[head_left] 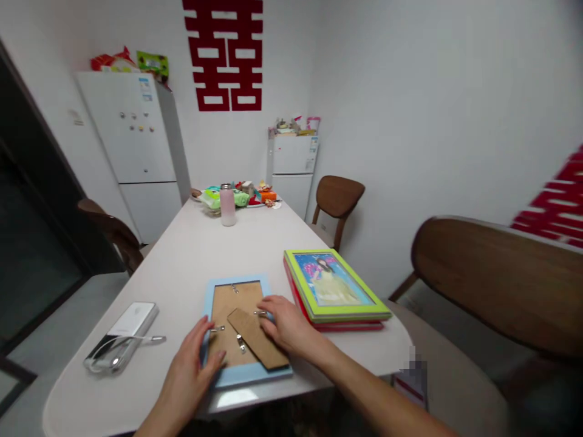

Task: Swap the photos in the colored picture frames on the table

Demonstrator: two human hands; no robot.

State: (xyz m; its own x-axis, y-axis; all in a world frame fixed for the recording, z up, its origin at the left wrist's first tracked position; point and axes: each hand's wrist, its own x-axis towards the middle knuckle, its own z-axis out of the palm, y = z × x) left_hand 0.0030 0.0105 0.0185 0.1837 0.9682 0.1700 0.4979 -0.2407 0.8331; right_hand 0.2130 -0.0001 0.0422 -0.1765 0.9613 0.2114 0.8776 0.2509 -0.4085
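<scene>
A light-blue photo frame (248, 374) lies face down on the table, its brown backing board (223, 303) and easel stand (257, 340) showing. Small metal clips sit around the board's edges. My left hand (194, 358) grips the frame's left side, thumb over the board, fingers near the left clip (217, 329). At the right side, my right hand (286, 325) has its fingers bent against the edge by another metal clip (260, 313); part of that edge is hidden under the hand.
To the right lies a stack of frames with a lime-green photo frame (337, 285) on top. A power bank (122, 337) with a white cable is at the left. Farther back stand a pink bottle (228, 206) and snack packs (212, 198). Wooden chairs (339, 197) flank the white table (182, 261).
</scene>
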